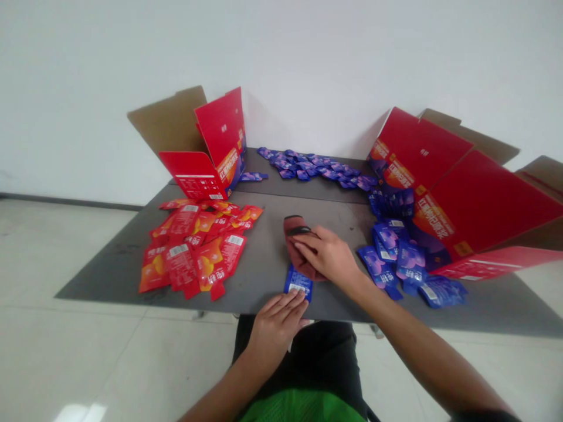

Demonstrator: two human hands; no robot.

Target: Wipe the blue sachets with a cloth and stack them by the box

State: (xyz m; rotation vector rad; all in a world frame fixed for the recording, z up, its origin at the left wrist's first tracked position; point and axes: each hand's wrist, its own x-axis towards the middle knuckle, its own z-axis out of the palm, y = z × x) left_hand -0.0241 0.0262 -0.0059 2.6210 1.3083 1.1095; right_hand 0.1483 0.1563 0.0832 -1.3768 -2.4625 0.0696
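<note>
My left hand is at the near edge of the table, its fingers together over the lower end of a blue pouch with white print. My right hand is closed on a reddish-brown cloth with a dark edge and a black strip. The cloth lies over the upper end of the pouch and hides it. To the left is a pile of red pouches with orange pictures. Several blue pouches lie heaped to the right of my right hand.
An open red carton stands on the back left of the grey table. Larger open red cartons stand at the right. Small blue-purple packets are strewn along the back by the white wall.
</note>
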